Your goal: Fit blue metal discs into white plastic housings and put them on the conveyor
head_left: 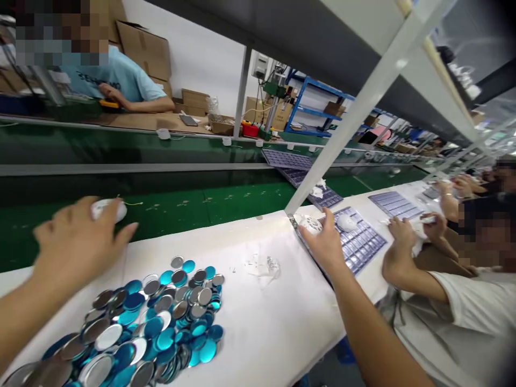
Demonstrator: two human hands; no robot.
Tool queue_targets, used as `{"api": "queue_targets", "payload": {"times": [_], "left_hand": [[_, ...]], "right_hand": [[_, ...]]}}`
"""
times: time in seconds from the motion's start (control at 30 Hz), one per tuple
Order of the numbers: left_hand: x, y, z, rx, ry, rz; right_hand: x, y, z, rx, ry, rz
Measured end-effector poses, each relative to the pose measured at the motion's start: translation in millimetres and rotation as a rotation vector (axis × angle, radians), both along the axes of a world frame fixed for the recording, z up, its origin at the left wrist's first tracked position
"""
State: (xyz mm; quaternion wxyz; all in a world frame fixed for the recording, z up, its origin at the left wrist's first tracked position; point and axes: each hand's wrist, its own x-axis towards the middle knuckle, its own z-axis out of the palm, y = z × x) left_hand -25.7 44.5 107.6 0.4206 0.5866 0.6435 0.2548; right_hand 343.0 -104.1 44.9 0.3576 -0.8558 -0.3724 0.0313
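My left hand [78,239] reaches over the green conveyor belt [181,201], its fingers curved around a round white part [109,210] with a thin yellow-green wire. On the right, my right hand [328,242] pinches a white slotted disc [310,224] between thumb and fingers, at the near edge of a gridded purple-grey tray [363,244]. Another white dome [346,223] lies on that tray. Below my left hand, many silver and blue round discs [161,317] are heaped on the white table [258,322].
A clear plastic bag [266,267] lies mid-table. A slanted white post [342,134] rises beside my right hand. More gridded trays [294,161] rest on the belt. A co-worker's hands [403,236] work at the right; a person in blue [124,80] sits across.
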Motion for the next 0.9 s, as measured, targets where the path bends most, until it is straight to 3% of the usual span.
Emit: {"api": "queue_targets", "payload": {"times": [0.07, 0.1, 0.17, 0.2, 0.27, 0.33, 0.5, 0.63, 0.7, 0.8, 0.9], "left_hand": [[12.8, -34.6, -9.5, 0.088, -0.122, -0.077], [21.6, -55.3, -15.4, -0.008, -0.245, -0.135], [38.8, -94.7, -27.8, -0.36, -0.733, -0.151], [44.8, -110.0, -33.6, -0.488, -0.935, -0.081], [47.4, -127.3, -43.8, -0.584, -1.142, 0.129], [38.0, -128.2, -51.0, -0.547, -1.181, 0.277], [5.9, -112.4, -55.2, -0.473, -1.113, 0.41], [7.9, -117.9, -53.3, -0.517, -1.076, 0.393], [13.3, -123.4, -52.7, -0.496, -1.047, 0.304], [20.2, -129.6, -51.6, -0.418, -0.963, 0.212], [24.7, -133.9, -51.8, -0.33, -0.938, 0.156]], "right_hand": [[-46.3, -13.3, 7.2, 0.153, 0.125, 0.212], [-72.3, -18.5, 10.5, 0.237, 0.239, 0.367], [-120.5, -23.0, 15.8, 0.271, 0.384, 0.614], [-139.0, -21.9, 17.5, 0.243, 0.417, 0.719], [-159.2, -14.5, 17.9, 0.186, 0.441, 0.927], [-158.4, -4.3, 12.5, 0.138, 0.389, 1.035], [-135.1, 16.4, -27.3, -0.196, -0.109, 1.058], [-133.1, 24.6, -47.9, -0.224, -0.174, 1.053], [-132.5, 21.9, -40.3, -0.211, -0.161, 1.048], [-134.8, 5.0, -11.5, -0.176, -0.068, 1.067], [-147.4, -18.7, 16.2, -0.095, 0.323, 1.069]]}}
